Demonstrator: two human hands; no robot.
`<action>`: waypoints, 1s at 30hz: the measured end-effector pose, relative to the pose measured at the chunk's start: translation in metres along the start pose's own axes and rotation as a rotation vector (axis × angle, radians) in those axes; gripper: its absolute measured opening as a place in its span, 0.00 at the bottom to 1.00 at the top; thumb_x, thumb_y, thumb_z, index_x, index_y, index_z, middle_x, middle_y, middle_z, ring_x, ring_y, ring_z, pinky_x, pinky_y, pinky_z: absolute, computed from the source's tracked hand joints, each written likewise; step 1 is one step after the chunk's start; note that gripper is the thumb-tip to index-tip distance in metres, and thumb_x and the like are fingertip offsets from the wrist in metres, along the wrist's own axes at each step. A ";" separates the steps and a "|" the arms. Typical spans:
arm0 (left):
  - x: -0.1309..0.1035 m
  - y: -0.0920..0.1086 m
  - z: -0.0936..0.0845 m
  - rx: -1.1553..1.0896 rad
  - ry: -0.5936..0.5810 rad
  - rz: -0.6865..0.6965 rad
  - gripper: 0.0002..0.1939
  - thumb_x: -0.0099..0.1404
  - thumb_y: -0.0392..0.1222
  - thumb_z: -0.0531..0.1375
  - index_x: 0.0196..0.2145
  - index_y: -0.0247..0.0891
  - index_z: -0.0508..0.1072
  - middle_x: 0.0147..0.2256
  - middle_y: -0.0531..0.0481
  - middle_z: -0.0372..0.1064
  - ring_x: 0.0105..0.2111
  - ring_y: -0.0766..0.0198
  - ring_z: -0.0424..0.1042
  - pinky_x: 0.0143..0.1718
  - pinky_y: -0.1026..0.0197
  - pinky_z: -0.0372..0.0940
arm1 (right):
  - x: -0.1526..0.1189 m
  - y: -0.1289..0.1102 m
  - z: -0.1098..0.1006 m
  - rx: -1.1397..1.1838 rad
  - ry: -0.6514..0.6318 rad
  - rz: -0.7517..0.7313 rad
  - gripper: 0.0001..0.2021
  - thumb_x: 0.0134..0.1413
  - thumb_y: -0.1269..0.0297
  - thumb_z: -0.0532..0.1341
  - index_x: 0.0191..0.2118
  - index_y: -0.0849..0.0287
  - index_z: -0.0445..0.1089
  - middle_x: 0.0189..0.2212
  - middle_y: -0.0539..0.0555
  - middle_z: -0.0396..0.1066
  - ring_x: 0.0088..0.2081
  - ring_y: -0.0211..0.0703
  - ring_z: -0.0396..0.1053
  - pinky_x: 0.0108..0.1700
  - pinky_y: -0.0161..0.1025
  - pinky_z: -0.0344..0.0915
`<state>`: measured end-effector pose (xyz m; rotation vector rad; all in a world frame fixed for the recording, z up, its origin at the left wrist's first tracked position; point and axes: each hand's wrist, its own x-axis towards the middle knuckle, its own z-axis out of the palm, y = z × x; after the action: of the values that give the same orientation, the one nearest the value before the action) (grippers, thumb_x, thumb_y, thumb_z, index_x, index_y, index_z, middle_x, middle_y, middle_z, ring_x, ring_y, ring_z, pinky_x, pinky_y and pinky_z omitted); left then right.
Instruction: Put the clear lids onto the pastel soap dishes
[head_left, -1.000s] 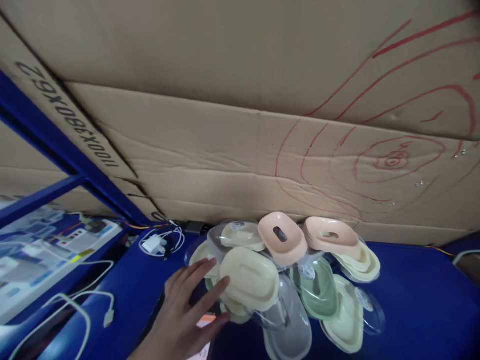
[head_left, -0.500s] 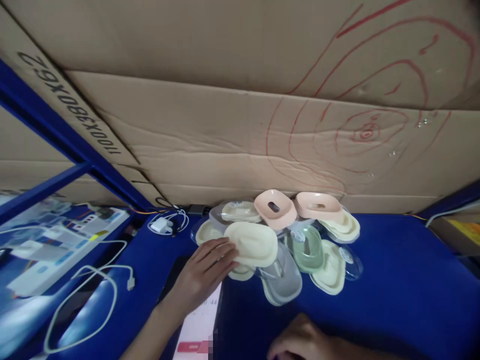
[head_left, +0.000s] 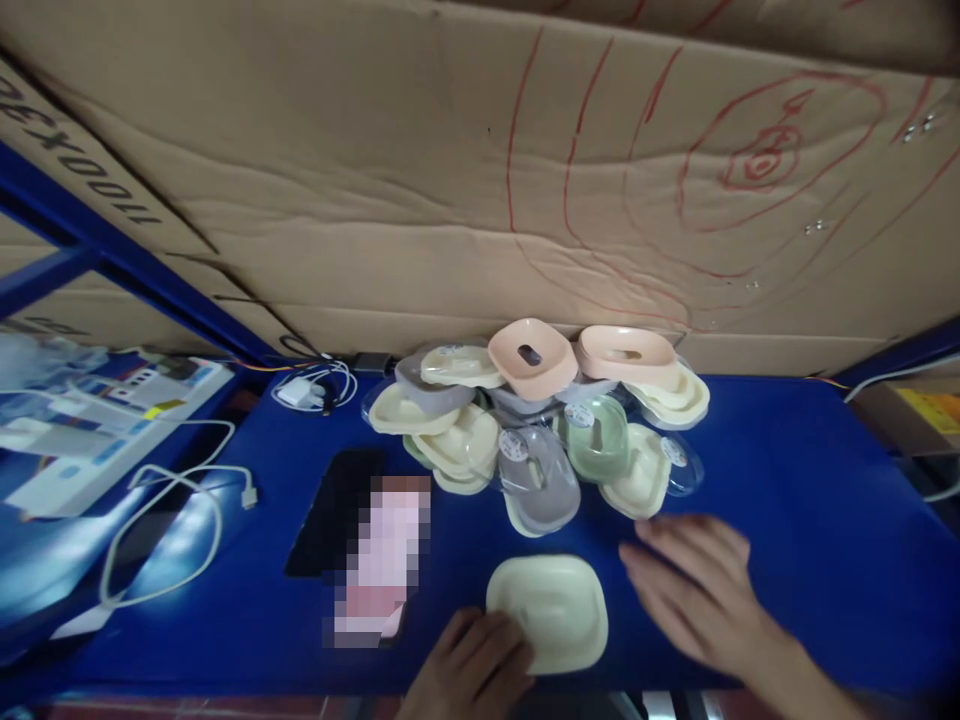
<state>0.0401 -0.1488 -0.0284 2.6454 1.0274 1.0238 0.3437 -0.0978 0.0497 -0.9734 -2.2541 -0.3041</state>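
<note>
My left hand (head_left: 476, 665) is closed on the left edge of a cream plastic soap dish (head_left: 566, 612), low near the table's front edge. To its right, my right hand (head_left: 694, 590) holds nothing, its fingers stretched out and apart from the dish. Beyond both hands lies a pile of similar dishes, some with clear lids. A grey dish (head_left: 551, 495) is at its front, a green dish (head_left: 604, 440) just behind to the right, and a cream dish (head_left: 641, 475) near my right fingertips. Two pink dishes, one left (head_left: 531, 375) and one right (head_left: 630, 355), rest on top.
A phone (head_left: 386, 550) with a blurred-out screen and a dark flat object (head_left: 326, 530) lie left of my left hand. Farther left are a white cable (head_left: 217, 500) and power strips (head_left: 135, 440). A cardboard wall (head_left: 375, 200) stands behind the blue table (head_left: 780, 480).
My left hand has brought the cream soap dish from the pile toward the front edge. My right hand has risen and its fingers have straightened. The view has tipped downward.
</note>
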 end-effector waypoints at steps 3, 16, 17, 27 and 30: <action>0.001 -0.002 0.006 -0.073 -0.089 -0.060 0.10 0.82 0.38 0.55 0.47 0.39 0.78 0.43 0.47 0.81 0.46 0.57 0.80 0.49 0.54 0.71 | 0.076 0.027 0.009 -0.022 -0.011 -0.049 0.16 0.68 0.69 0.66 0.59 0.58 0.75 0.55 0.59 0.80 0.57 0.52 0.74 0.61 0.50 0.63; -0.007 -0.001 0.002 -0.135 -0.083 -0.132 0.12 0.78 0.35 0.59 0.55 0.41 0.76 0.52 0.44 0.78 0.52 0.51 0.77 0.51 0.49 0.73 | 0.132 0.034 0.037 -0.073 0.002 0.011 0.17 0.71 0.58 0.66 0.60 0.56 0.73 0.54 0.59 0.80 0.57 0.55 0.75 0.61 0.54 0.62; -0.007 -0.001 0.003 -0.116 -0.070 -0.130 0.13 0.78 0.35 0.58 0.57 0.41 0.75 0.54 0.42 0.77 0.53 0.51 0.77 0.52 0.48 0.74 | 0.114 0.027 0.026 -0.025 0.038 0.034 0.17 0.69 0.60 0.68 0.60 0.56 0.74 0.54 0.58 0.80 0.57 0.55 0.76 0.62 0.54 0.63; -0.028 -0.007 -0.001 -0.209 0.097 -0.264 0.28 0.77 0.49 0.63 0.69 0.44 0.65 0.71 0.31 0.53 0.70 0.40 0.63 0.61 0.41 0.74 | -0.103 -0.053 0.015 0.284 -0.113 0.142 0.21 0.61 0.73 0.65 0.59 0.62 0.75 0.53 0.61 0.80 0.60 0.56 0.76 0.70 0.59 0.69; -0.023 -0.008 -0.004 -0.191 0.039 -0.228 0.29 0.75 0.52 0.65 0.69 0.44 0.65 0.73 0.32 0.50 0.73 0.38 0.57 0.64 0.37 0.71 | -0.102 -0.056 0.020 0.348 -0.199 0.117 0.22 0.61 0.73 0.63 0.60 0.60 0.74 0.55 0.60 0.79 0.65 0.56 0.73 0.72 0.63 0.65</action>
<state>0.0201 -0.1578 -0.0407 2.3045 1.1453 1.0670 0.3459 -0.1853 -0.0292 -0.9749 -2.3097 0.2400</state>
